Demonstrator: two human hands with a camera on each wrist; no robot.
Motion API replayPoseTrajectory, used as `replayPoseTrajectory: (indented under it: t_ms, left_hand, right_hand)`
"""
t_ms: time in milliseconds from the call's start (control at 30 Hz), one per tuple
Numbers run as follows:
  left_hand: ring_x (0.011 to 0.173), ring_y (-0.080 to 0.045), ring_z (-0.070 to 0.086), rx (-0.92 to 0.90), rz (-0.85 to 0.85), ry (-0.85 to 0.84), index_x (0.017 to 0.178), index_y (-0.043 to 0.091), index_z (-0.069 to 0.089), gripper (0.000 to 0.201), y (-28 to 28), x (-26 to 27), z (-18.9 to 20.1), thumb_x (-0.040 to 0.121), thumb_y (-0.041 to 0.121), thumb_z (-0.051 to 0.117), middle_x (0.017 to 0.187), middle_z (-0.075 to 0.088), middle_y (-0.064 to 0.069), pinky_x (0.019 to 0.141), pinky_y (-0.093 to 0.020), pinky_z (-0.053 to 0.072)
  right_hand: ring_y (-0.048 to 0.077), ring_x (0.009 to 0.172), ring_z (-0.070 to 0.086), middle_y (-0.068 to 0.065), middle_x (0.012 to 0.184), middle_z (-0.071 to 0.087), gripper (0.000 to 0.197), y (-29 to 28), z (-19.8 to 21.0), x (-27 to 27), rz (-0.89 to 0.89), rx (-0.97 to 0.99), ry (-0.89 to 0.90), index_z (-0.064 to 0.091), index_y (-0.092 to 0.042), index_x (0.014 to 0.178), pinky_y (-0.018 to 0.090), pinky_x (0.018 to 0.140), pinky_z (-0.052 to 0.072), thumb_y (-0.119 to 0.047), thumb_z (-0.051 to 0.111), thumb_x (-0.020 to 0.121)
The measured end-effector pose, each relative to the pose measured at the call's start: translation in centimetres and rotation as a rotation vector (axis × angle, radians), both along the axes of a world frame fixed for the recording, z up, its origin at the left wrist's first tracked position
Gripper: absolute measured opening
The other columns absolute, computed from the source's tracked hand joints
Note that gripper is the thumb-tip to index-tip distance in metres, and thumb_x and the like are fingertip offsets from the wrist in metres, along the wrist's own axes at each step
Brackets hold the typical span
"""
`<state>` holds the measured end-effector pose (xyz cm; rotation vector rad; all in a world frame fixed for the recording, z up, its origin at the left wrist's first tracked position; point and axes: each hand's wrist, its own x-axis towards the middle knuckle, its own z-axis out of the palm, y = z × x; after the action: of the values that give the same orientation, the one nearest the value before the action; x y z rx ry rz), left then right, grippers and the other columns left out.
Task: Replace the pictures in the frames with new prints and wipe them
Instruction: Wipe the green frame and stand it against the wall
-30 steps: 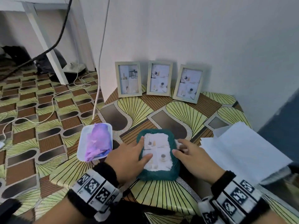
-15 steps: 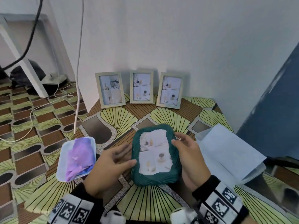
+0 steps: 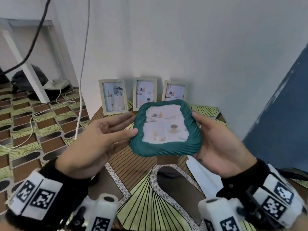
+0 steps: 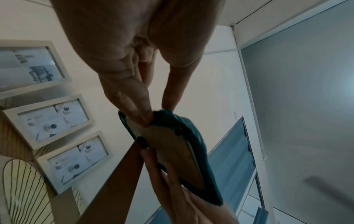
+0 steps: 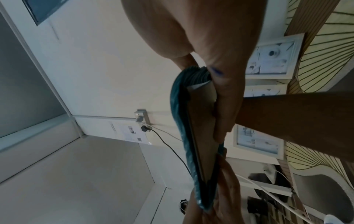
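Lifted off the table (image 3: 143,194) since the earlier frame, the green frame (image 3: 166,129) hangs above it, print showing. Left hand (image 3: 100,140) pinches its left edge; right hand (image 3: 221,145) grips the right. Three pale frames (image 3: 144,94) stand behind; wiping seemingly remains.

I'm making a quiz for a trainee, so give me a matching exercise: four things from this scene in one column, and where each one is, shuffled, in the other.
Things:
1. green frame
2. left hand
3. three pale frames
4. white paper

Places:
A. standing against the wall
B. lying on the table by the right wrist
C. held up above the table in both hands
D. pinching the green frame's left edge

Pairs: 1-C, 2-D, 3-A, 4-B
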<state>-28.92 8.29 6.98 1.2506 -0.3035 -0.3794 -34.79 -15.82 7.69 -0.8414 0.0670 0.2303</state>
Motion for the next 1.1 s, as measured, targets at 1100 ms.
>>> replayPoseTrajectory:
  t_ms: [1100]
  left_hand:
    - [0.102, -0.026, 0.071, 0.122, -0.131, -0.149, 0.145, 0.021, 0.045, 0.071, -7.8, 5.4, -1.2, 0.085, -0.012, 0.063, 0.132, 0.063, 0.001, 0.077, -0.035, 0.060]
  right_hand:
    - [0.029, 0.106, 0.069, 0.012, 0.117, 0.071, 0.043, -5.4, -0.1, 2.1, -0.439, -0.461, -0.212, 0.050, -0.017, 0.138, 0.042, 0.090, 0.056, 0.002, 0.045, 0.100]
